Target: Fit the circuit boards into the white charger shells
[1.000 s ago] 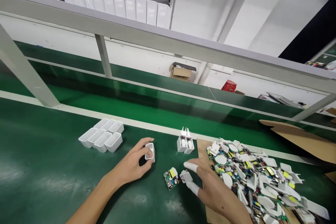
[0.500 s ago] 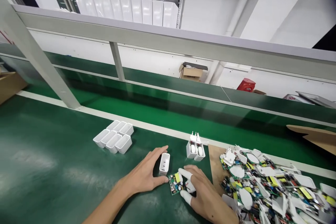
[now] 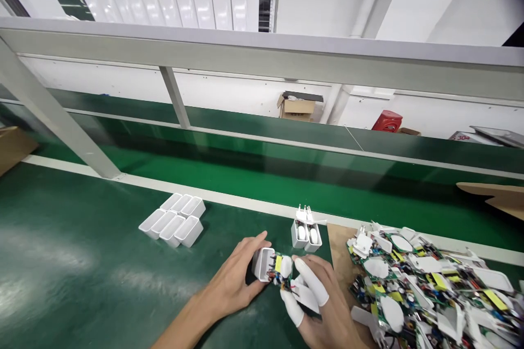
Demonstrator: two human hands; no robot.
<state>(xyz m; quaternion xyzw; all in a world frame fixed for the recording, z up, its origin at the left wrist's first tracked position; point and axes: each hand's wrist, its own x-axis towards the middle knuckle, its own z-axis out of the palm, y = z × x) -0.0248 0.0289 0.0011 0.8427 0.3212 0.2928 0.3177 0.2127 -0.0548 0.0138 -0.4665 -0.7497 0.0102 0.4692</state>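
Note:
My left hand (image 3: 237,278) grips a white charger shell (image 3: 262,263), tipped with its open mouth toward the right. My right hand (image 3: 317,305), with white finger cots on several fingers, holds a small circuit board (image 3: 280,271) with a yellow part and a white plug end, its tip at the shell's mouth. Both hands rest low over the green mat (image 3: 82,262), close together.
Several empty white shells (image 3: 174,220) lie in rows at the left. Two assembled chargers (image 3: 306,232) with prongs up stand behind my hands. A big heap of boards and plug caps (image 3: 426,289) covers cardboard (image 3: 338,251) at the right. A green conveyor belt (image 3: 286,174) runs beyond.
My left hand tipped the shell from upright onto its side. My right hand lifted the circuit board off the mat and brought it to the shell's opening.

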